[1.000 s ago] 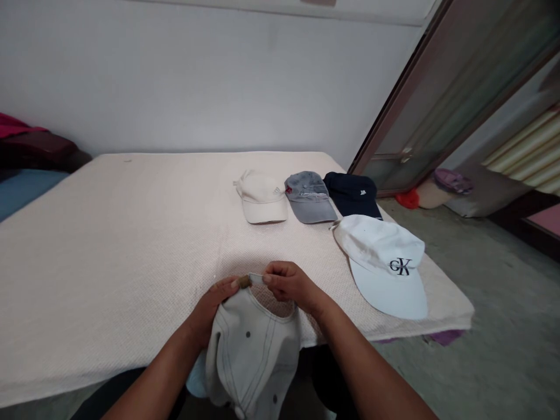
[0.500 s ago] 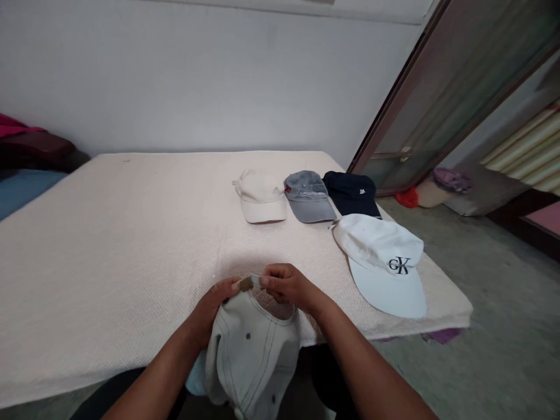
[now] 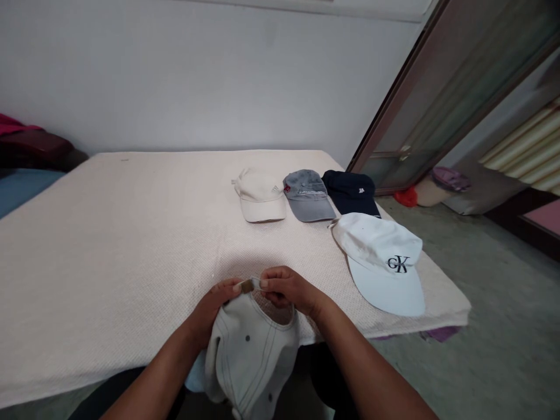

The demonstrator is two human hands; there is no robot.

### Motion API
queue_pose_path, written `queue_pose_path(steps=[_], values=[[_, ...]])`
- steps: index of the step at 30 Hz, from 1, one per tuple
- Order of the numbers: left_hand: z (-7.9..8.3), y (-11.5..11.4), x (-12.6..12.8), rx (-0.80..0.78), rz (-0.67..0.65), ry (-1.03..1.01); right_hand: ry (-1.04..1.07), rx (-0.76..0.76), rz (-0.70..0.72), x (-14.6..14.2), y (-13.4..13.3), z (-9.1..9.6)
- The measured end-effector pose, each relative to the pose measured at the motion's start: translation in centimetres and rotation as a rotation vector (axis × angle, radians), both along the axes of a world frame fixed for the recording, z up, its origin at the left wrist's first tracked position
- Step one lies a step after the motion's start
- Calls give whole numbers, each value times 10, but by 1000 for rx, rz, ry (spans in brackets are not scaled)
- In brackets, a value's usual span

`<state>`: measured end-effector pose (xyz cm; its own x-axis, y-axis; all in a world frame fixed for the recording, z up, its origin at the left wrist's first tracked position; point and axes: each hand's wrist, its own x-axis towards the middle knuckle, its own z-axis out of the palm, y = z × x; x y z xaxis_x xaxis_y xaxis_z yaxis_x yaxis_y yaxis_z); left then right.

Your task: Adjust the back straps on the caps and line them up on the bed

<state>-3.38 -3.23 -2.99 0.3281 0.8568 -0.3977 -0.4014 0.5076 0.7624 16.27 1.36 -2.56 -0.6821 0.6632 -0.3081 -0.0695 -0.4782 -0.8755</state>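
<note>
At the near edge of the bed (image 3: pixel 109 233), the left hand (image 3: pixel 213 304) and right hand (image 3: pixel 286 289) are each pinching the buckle strap (image 3: pixel 247 285) of a pale stitched cap (image 3: pixel 251 350) hanging over that edge. A slackening pinch would probably be letting the strap slip free and the cap drop.

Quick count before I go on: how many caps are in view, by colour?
cream cap: 1
grey cap: 1
navy cap: 1
white logo cap: 1
pale stitched cap, held by left hand and right hand: 1
Total: 5
</note>
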Motion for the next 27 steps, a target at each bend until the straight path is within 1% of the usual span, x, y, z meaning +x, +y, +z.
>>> queue_pose_path(steps=[3,6,13,18,21,27], values=[[-1,0,0,-7,7,-7,-30,14,-4,0,0,-2],[-2,-1,1,5,-15,-23,-46,34,3,0,0,-2],[-4,-1,1,13,-16,-18,-9,28,76,3,1,0],[-3,-2,2,-1,8,-10,-8,45,64,3,1,-2],[-3,-2,1,-9,-17,-44,-31,38,54,2,2,-2],[-3,1,0,-5,-55,-67,-34,32,91,3,1,-1]])
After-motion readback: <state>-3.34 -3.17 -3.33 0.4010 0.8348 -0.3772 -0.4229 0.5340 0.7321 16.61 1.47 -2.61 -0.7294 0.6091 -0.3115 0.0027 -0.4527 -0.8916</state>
